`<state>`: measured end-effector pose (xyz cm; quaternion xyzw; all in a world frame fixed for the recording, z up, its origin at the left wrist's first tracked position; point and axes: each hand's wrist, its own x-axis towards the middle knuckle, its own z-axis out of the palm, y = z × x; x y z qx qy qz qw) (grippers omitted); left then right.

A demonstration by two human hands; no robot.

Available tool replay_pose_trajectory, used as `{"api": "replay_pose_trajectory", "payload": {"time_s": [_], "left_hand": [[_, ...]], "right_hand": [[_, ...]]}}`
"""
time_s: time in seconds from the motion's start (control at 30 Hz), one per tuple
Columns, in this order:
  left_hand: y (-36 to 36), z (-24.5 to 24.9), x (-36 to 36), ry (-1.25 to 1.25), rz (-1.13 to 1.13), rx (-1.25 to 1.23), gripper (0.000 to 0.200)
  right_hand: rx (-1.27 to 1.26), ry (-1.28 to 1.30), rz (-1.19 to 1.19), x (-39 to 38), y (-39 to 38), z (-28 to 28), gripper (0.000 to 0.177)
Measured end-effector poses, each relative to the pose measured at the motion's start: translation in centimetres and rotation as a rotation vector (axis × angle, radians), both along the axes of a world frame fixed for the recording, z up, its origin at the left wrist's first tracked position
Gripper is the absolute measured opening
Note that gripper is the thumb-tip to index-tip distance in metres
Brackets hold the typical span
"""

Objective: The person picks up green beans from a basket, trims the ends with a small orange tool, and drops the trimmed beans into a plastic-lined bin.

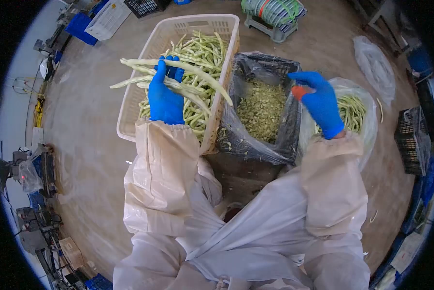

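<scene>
My left hand [166,104], in a blue glove, is closed around several long pale green beans [205,79]. It is above a cream plastic crate [123,116] heaped with more green beans [202,48]. My right hand [320,102], also gloved in blue, hovers at the right edge of a black crate [264,59]. Its index finger points left, apart from the thumb, and an orange cover [299,92] shows at the thumb. Nothing is visible between them. Small green trimmings [263,108] fill the plastic-lined black crate.
Beyond my right wrist, a clear plastic bag [370,104] holds trimmed beans [352,113]. A bundled striped roll [274,12] rests on a grey stool [270,31]. Another plastic bag [375,67] lies on the floor, with a black crate [412,140] at the right. Equipment [38,227] lines the left.
</scene>
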<state>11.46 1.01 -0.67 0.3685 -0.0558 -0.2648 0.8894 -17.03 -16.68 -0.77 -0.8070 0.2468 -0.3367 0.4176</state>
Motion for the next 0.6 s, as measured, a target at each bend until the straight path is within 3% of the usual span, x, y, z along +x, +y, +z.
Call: {"api": "replay_pose_trajectory", "payload": {"time_s": [0.07,0.13,0.33,0.43,0.6], "left_hand": [[-0.1,0.3,-0.9,-0.01,-0.027,-0.012,0.031],[-0.2,0.2,-1.4,-0.04,-0.058,-0.031,0.028],[-0.5,0.0,-2.4,-0.004,-0.107,-0.052,0.027],[-0.7,0.0,-3.0,0.001,-0.109,-0.04,0.026],[-0.9,-0.6,-3.0,-0.033,-0.133,-0.013,0.024]], "right_hand": [[-0.336,0.063,-0.018,1.0,1.1,-1.8,0.022],[0.062,0.151,0.09,2.0,3.0,-1.7,0.026],[0.695,0.063,0.395,4.2,6.4,-2.0,0.023],[0.892,0.014,0.353,4.4,7.2,-1.9,0.023],[0.909,-0.131,0.242,4.4,6.4,-1.7,0.021]]}}
